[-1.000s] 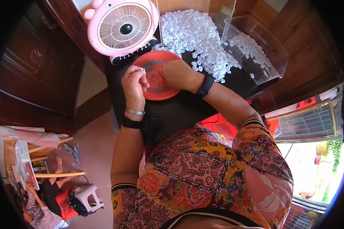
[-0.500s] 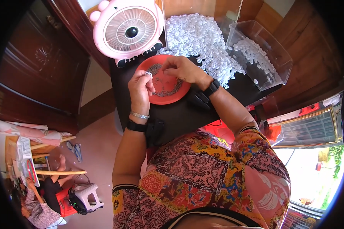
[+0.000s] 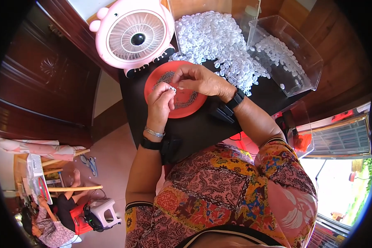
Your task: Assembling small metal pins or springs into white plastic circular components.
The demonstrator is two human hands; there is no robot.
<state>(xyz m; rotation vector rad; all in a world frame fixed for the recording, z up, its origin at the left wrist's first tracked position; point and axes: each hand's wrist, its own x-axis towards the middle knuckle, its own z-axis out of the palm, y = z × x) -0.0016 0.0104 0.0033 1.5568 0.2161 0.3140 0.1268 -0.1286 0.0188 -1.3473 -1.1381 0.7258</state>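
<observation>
Over a round red plate (image 3: 149, 84) my two hands are close together. My left hand (image 3: 159, 103) pinches a small white plastic piece (image 3: 173, 89) between thumb and fingertips. Just to the right, my right hand (image 3: 204, 82) has its thumb and fingers drawn together beside that piece; whatever is between them is too small to make out. On the plate lie many tiny grey metal pieces (image 3: 166, 77), mostly spread in a ring along its edge; their exact kind cannot be made out. A heap of similar white plastic pieces (image 3: 211, 37) covers the back of the dark table.
Behind the plate at left stands a pink animal-shaped fan (image 3: 163, 53). A clear plastic bin (image 3: 310, 62) with more white pieces sits at the table's right. The dark tabletop (image 3: 194, 134) ends near my body. At lower left, another person (image 3: 56, 227) sits near a white stool (image 3: 105, 211).
My left hand has moved right with the white piece, meeting my right fingertips over the plate. My right hand has shifted only slightly. The whole view has tilted a little.
</observation>
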